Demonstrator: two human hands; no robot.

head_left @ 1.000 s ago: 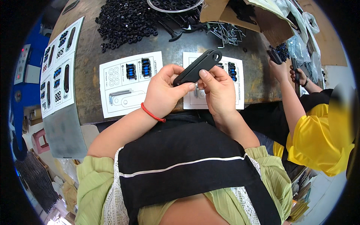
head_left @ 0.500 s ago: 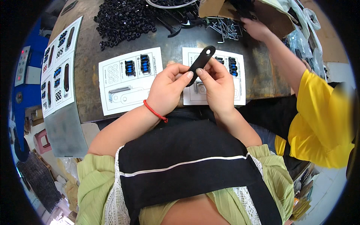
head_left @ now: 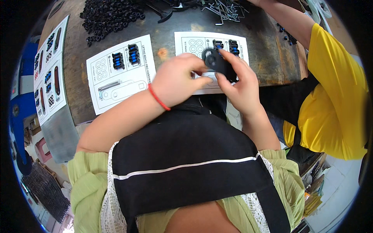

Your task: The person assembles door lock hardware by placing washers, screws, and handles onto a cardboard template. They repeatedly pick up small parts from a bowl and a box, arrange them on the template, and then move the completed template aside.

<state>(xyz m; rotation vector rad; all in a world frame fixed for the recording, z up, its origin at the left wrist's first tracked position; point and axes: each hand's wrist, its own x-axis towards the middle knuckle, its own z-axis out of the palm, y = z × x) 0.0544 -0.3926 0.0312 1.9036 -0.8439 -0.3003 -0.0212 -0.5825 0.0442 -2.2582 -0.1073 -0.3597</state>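
Observation:
My right hand grips a flat black bar with a rounded end and a hole, tilted above the right printed card. A dark ring shape shows at its upper left end; whether it is a separate piece I cannot make out. My left hand, with a red cord at the wrist, is beside the bar, its fingers smeared by motion. Black bolts with blue bands lie on the right card. More such bolts and L-shaped hex keys lie on the left card.
A heap of small black ring-like parts covers the back left of the table. A hammer-like tool and loose hex keys are at the back. A co-worker's arm reaches in from the right. Another printed sheet stands at the left.
My left hand has come off the bar and shifted left of it. In my right hand the bar has turned, its holed end now pointing upper left. The view has shifted, and the co-worker's hand is farther back.

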